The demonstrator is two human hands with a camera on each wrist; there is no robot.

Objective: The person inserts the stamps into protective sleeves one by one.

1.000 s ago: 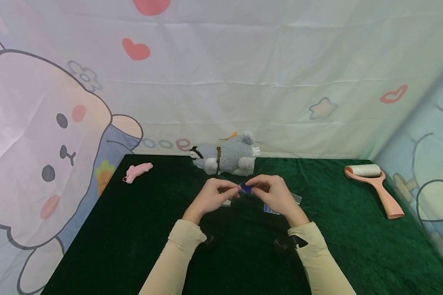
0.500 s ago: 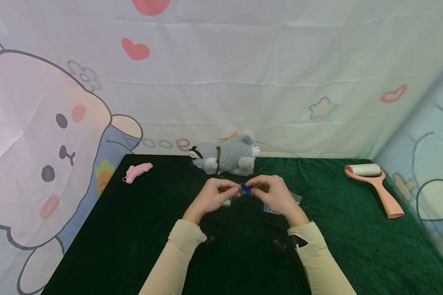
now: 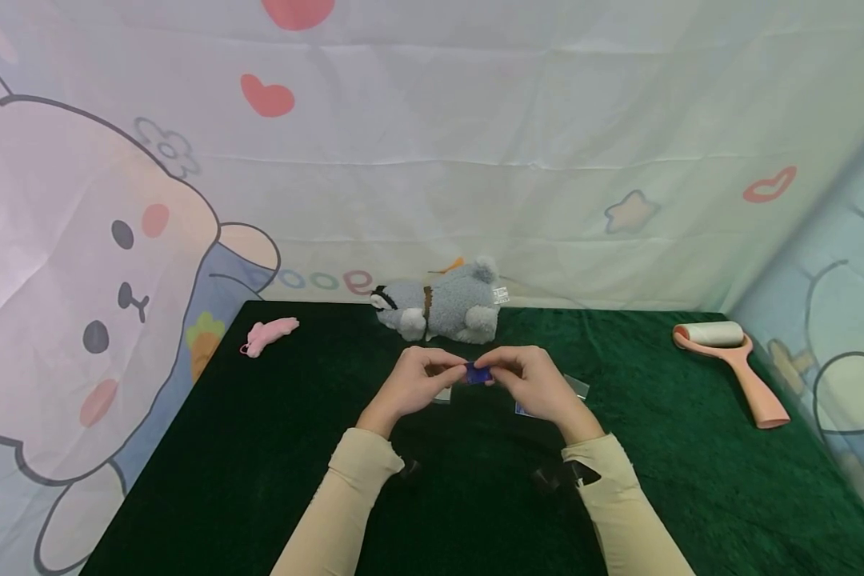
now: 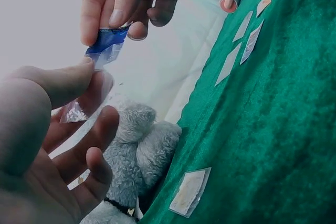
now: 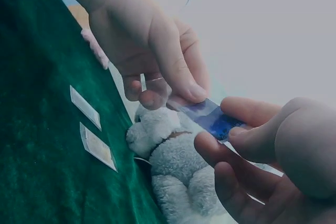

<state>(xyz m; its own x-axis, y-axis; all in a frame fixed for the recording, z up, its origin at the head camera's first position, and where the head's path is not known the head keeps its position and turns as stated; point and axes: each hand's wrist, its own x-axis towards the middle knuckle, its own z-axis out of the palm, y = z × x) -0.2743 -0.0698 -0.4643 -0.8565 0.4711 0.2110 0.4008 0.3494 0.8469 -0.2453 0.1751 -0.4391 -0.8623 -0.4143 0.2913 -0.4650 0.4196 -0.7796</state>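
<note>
Between both hands, in front of the plush toy, is a small blue card (image 3: 478, 373) partly inside a clear plastic sleeve (image 4: 76, 112). My left hand (image 3: 419, 379) pinches the sleeve between thumb and index finger, its other fingers loosely bent in the left wrist view. The blue end is pinched by my right hand (image 3: 536, 386), thumb against fingers. In the right wrist view the card (image 5: 216, 121) spans the gap between the two sets of fingertips. A pale sleeved card (image 4: 190, 192) lies on the green cloth below; more flat pieces (image 4: 252, 42) lie further right.
A grey plush toy (image 3: 454, 308) lies on its side at the back of the green-covered table (image 3: 245, 472). A pink plush (image 3: 270, 335) is at the back left. On the right lies a lint roller (image 3: 742, 368) with a peach handle. A printed curtain (image 3: 432, 120) hangs behind.
The right hand has shifted slightly left and down, closer to the left hand. The blue card between them sits a little lower and further left. The left hand stays nearly in place.
</note>
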